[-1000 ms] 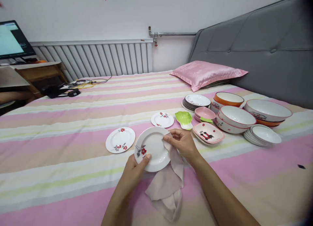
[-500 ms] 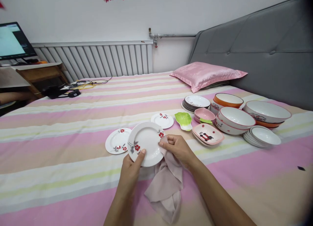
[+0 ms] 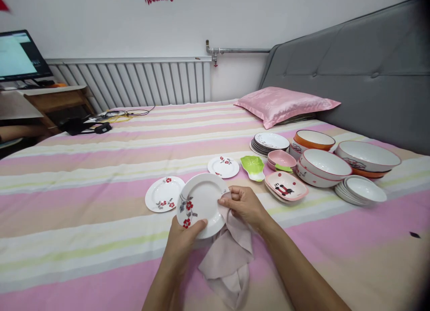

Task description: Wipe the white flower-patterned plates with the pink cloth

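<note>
A white plate point(image 3: 204, 201) with red flowers and grey leaves is tilted up toward me above the bed. My left hand point(image 3: 184, 237) grips its lower left edge, thumb across the front and fingers hidden behind. At the right rim, my right hand point(image 3: 243, 205) pinches a pale pink cloth point(image 3: 226, 257) against the plate; the cloth hangs down below. Two matching plates lie flat just beyond: one flowered plate point(image 3: 161, 194) to the left, partly covered by the held one, and another flowered plate point(image 3: 223, 166) behind it.
To the right are a green leaf-shaped dish point(image 3: 253, 166), pink square dishes point(image 3: 285, 185), pink bowls point(image 3: 281, 157), stacked plates point(image 3: 270, 140), large bowls point(image 3: 325, 163) and small white dishes point(image 3: 364, 188). A pink pillow point(image 3: 285, 104) leans near the grey headboard point(image 3: 352, 73). Cables point(image 3: 124, 115) lie far left.
The plate has turned counterclockwise in my hands, its flowers shifting lower left, and it has dropped slightly. My left thumb now lies farther right along the rim. The cloth stays in my right hand.
</note>
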{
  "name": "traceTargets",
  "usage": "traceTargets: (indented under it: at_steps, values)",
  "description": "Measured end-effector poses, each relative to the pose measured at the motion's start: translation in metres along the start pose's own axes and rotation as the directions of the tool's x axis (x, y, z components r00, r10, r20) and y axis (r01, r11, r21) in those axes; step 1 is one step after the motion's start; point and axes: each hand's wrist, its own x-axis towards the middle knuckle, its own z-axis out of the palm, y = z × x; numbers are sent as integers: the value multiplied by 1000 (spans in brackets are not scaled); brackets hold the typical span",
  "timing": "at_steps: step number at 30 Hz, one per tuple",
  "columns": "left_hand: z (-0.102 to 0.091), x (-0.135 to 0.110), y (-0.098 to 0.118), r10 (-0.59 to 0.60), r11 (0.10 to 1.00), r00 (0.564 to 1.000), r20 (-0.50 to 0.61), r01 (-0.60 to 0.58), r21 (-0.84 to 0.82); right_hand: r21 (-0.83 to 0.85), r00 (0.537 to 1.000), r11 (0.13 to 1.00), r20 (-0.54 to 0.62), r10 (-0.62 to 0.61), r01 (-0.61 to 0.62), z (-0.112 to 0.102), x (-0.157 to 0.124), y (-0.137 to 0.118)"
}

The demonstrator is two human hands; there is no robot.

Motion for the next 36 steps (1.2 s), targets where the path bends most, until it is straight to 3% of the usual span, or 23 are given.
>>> traceTargets:
  at_steps: [3, 6, 10, 14, 17, 20, 24, 26, 29, 36]
  values:
    - [-5, -3, 7, -47, 998, 992, 115, 41, 49, -63, 1000, 998, -16, 1, -2, -6, 0, -2]
    - [-12, -4, 11, -129, 989, 963, 238, 108, 96, -139, 998, 990, 54, 34, -26, -10, -2, -3]
    - [-26, -1, 9, -190, 978, 919, 345, 146, 151, -199, 981, 977, 156, 114, -82, -12, -5, -4]
    - [-28, -2, 11, -199, 979, 884, 422, 166, 115, -196, 971, 973, 178, 161, -125, -10, -7, -4]
    - [-21, -6, 16, -154, 980, 913, 377, 191, -62, -111, 987, 987, 100, 124, -113, -7, -5, -4]
    - [-10, -9, 16, -31, 965, 965, 261, 97, -244, -11, 994, 996, -75, 85, -86, -5, 0, -2]
    - [9, -9, 2, 50, 973, 972, 231, 5, -231, 152, 973, 986, -209, 93, -62, 2, 5, 3]
    - [17, -7, -6, 43, 988, 988, 151, -20, -153, 183, 974, 982, -207, 90, -52, 6, 5, 5]
    - [20, -1, -13, 109, 979, 992, 63, -97, -178, 191, 985, 981, -160, 67, -36, 10, 3, 5]
    - [12, 1, -7, 118, 959, 993, 6, -113, -261, 350, 997, 935, 72, 35, -58, 11, -2, -1]
